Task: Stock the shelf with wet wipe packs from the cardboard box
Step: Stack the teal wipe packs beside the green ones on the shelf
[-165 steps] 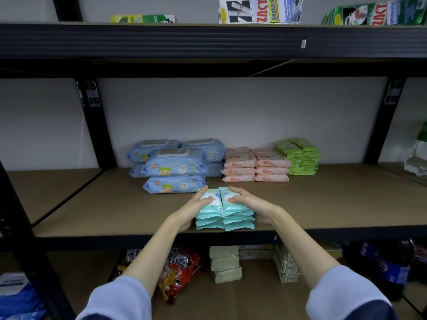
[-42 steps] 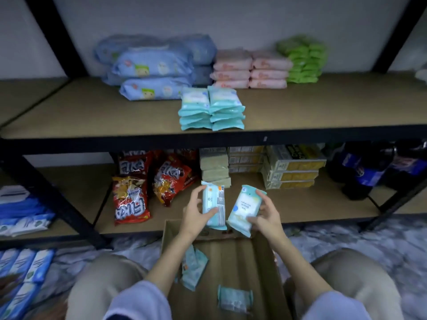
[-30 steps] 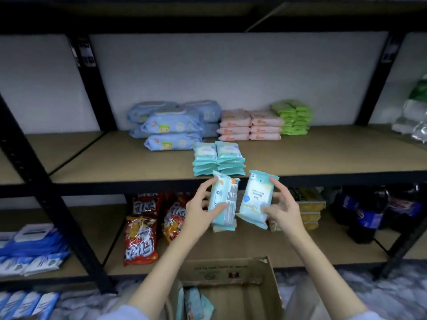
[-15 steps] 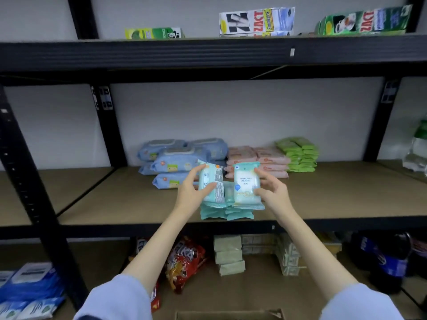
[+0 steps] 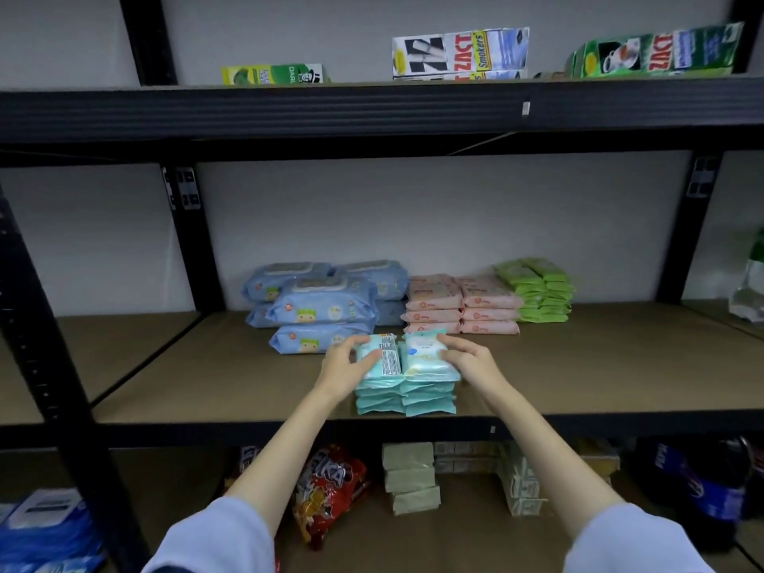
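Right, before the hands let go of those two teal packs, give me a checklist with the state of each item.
1. Left pack sits on the left teal stack: ok, it rests on top under the left hand.
2. Right pack sits on the right teal stack: ok, the right hand holds its outer edge.
3. Both packs face the same way: not ok, the left one shows its printed back, the right one its front.
4. Stacks stand back from the shelf edge: ok, though only just.
5. Top packs lined up squarely with those below: cannot tell, the hands cover the outer edges.
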The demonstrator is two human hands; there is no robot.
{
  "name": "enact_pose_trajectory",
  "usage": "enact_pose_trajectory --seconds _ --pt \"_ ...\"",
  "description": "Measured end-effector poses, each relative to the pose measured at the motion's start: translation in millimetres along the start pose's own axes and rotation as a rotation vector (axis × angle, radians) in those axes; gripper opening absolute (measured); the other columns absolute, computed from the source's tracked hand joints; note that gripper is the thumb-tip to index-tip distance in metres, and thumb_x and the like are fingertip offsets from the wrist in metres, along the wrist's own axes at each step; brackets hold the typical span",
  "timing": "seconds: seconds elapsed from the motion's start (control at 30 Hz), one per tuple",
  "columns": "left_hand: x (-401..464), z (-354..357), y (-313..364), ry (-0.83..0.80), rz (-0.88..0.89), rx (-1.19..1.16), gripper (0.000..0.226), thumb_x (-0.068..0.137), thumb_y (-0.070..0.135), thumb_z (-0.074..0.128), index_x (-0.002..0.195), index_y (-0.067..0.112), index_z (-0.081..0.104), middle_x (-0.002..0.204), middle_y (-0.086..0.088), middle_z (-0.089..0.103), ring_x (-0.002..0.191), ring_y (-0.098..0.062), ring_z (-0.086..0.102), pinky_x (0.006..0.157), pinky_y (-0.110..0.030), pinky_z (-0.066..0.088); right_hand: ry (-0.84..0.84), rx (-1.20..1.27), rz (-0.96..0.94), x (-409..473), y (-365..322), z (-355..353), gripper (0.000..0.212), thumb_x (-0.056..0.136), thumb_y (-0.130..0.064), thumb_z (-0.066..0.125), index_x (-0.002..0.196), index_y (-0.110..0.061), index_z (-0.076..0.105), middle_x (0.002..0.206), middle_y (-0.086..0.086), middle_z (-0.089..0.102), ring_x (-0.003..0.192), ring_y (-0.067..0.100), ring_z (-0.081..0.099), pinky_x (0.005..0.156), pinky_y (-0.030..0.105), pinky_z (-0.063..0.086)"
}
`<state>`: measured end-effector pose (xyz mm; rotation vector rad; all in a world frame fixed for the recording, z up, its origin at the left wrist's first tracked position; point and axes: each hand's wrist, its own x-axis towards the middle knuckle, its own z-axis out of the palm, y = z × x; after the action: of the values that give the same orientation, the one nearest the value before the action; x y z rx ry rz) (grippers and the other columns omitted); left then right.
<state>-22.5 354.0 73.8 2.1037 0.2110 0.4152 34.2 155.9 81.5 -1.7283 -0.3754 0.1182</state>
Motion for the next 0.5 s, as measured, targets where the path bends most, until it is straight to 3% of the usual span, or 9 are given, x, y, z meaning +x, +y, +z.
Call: enact_pose_trajectory --seconds 0.13,0.3,0.5 --pt "1 2 12 0.080 -0.026 0.128 0.047 0.086 0.039 0.061 0.126 0.020 0.047 0.135 -0.012 0.035 0.127 -0.029 0.036 0.109 -0.039 0.031 0.010 0.015 0.019 4 3 0 0.035 0.089 -0.007 0.055 0.123 -0.009 0.059 0.132 0.008 0.053 0.114 0.019 0.052 0.100 0.028 0.039" --pt "-3 14 47 0.050 -0.037 0.428 0.067 0.080 0.045 0.065 0.134 0.019 0.035 0.139 -0.012 0.026 0.129 -0.037 0.026 0.104 -0.041 0.030 0.014 0.046 0.031 5 5 1 0.035 0.090 -0.007 0.054 0.125 -0.005 0.055 0.129 0.011 0.054 0.110 0.022 0.055 0.095 0.029 0.043" --pt "2 11 44 0.036 -0.002 0.388 0.042 0.079 0.023 0.064 0.119 0.029 0.052 0.129 -0.011 0.036 0.123 -0.035 0.038 0.102 -0.039 0.037 -0.006 0.045 0.029 4 8 0 0.039 0.089 -0.009 0.057 0.128 -0.005 0.053 0.131 0.013 0.053 0.116 0.023 0.054 0.100 0.031 0.042"
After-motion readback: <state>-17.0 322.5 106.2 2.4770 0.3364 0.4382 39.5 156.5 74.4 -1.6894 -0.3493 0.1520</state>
